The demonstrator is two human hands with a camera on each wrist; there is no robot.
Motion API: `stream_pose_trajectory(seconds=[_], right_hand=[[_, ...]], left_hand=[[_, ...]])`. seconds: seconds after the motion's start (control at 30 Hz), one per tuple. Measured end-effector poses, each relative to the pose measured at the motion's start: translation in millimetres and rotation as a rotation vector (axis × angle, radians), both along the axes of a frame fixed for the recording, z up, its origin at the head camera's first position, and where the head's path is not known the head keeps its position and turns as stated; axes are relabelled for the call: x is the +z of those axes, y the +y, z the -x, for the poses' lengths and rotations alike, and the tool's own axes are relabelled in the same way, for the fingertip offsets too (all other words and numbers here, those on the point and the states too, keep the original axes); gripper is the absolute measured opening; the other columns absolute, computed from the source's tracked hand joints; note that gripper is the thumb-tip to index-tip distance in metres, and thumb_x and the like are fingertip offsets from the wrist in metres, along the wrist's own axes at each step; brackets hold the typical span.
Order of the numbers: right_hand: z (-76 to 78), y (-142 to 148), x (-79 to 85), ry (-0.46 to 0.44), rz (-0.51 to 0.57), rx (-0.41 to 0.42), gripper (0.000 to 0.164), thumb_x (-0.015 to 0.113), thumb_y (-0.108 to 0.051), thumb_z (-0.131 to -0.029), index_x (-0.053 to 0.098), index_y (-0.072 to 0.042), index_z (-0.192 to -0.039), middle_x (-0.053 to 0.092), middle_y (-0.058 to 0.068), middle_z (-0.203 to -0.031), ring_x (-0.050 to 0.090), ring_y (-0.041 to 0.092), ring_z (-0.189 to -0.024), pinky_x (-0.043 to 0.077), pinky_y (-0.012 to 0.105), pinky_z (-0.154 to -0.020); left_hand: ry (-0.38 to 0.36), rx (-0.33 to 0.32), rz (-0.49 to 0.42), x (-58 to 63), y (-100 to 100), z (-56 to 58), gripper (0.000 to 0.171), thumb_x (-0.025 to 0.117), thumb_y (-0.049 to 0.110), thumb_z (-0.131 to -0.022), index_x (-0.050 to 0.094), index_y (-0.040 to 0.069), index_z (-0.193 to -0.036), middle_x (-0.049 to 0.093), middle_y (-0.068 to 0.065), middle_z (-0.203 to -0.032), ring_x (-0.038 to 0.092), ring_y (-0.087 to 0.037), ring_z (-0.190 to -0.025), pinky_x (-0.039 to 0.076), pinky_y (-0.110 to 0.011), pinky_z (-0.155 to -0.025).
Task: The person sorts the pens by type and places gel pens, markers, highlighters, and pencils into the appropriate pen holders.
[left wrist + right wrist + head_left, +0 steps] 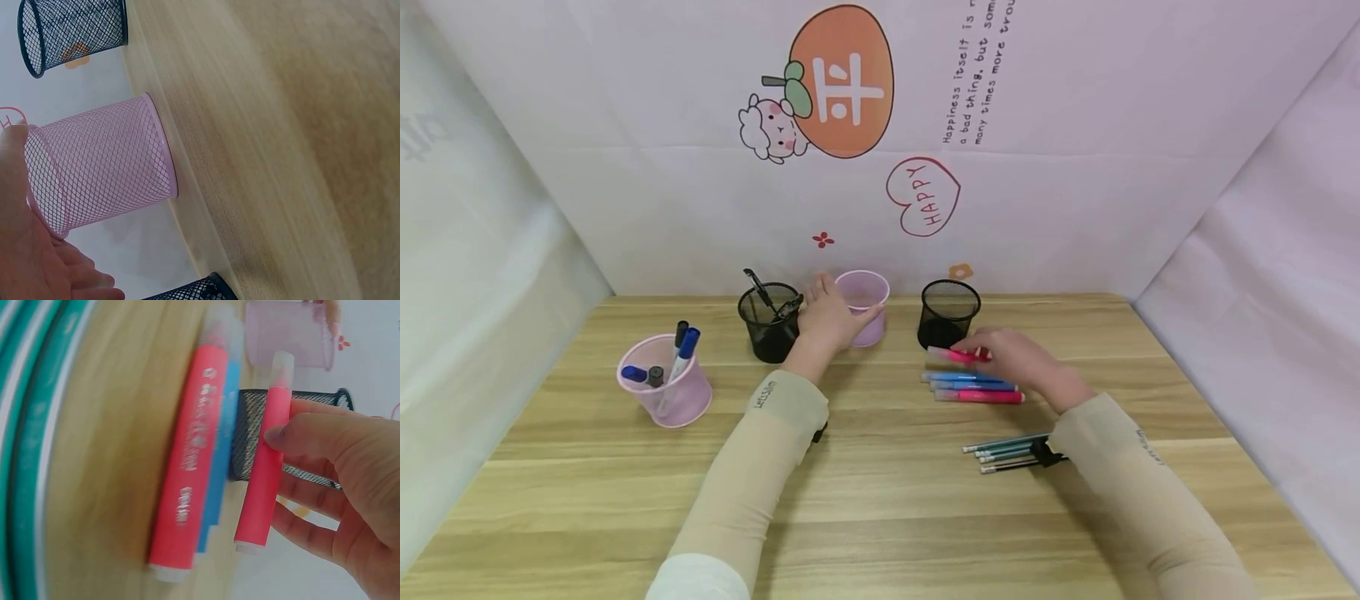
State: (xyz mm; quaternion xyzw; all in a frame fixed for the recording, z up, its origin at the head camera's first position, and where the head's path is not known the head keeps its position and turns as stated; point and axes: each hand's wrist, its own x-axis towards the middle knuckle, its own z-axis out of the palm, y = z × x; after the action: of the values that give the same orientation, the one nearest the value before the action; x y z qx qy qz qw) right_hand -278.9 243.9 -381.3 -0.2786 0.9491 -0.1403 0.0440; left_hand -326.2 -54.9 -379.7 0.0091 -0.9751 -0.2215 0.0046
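Observation:
My left hand (pixel 829 317) is at a pink mesh pen cup (pixel 871 327), thumb extended across its near side by the rim and the fingers spread along its left side. In the left wrist view the same cup stands upright on the table. Between thumb and fingers, my right hand (pixel 1011 357) pinches a pink marker (pixel 267 462) with a translucent cap, raised just in front of a black mesh pen cup (pixel 950 310). Below that hand lie two blue markers (pixel 966 377) and another pink marker (pixel 981 397), side by side on the table.
Left of my left hand stands a black mesh cup (pixel 772 333) with black pens. A pink cup (pixel 688 400) holding several whiteboard markers is farther left. Several pencils (pixel 1003 451) lie near my right sleeve. A white printed cloth (pixel 1045 208) rises behind the table.

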Motion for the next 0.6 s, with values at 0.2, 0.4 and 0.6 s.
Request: stream_pose_trajectory(seconds=[0.2,0.4,0.6], right_hand=[[-4.1,-7,15.0,0.01,0.048,0.028,0.039,0.076,-0.002,-0.091,0.073,-0.009,-0.129,0.071,0.011,-0.114,0.062,0.022,-0.089,0.058,0.04,-0.081],[-1.7,-16,31.2,0.05,0.205,0.094,0.038,0.075,0.005,-0.089,0.073,-0.004,-0.126,0.072,0.01,-0.106,0.064,0.019,-0.08,0.059,0.034,-0.07],[6.3,-27,48.7,0.12,0.382,0.128,0.037,0.074,0.008,-0.089,0.073,-0.001,-0.125,0.073,0.01,-0.102,0.067,0.024,-0.086,0.061,0.043,-0.077]], left_hand=[[0.004,0.007,0.001,0.0,-1,-1.2,0.123,0.052,0.08,-0.089,0.002,-0.006,-0.161,0.007,-0.025,-0.169,0.014,-0.043,-0.153,0.037,-0.06,-0.112],[-0.001,0.015,-0.008,0.0,-1,-2.0,0.123,0.054,0.079,-0.088,0.003,-0.006,-0.161,0.008,-0.024,-0.169,0.014,-0.043,-0.153,0.038,-0.06,-0.111],[0.005,0.01,-0.009,-0.4,-1,-0.4,0.124,0.054,0.08,-0.088,0.004,-0.006,-0.161,0.009,-0.024,-0.169,0.014,-0.043,-0.153,0.039,-0.061,-0.11]])
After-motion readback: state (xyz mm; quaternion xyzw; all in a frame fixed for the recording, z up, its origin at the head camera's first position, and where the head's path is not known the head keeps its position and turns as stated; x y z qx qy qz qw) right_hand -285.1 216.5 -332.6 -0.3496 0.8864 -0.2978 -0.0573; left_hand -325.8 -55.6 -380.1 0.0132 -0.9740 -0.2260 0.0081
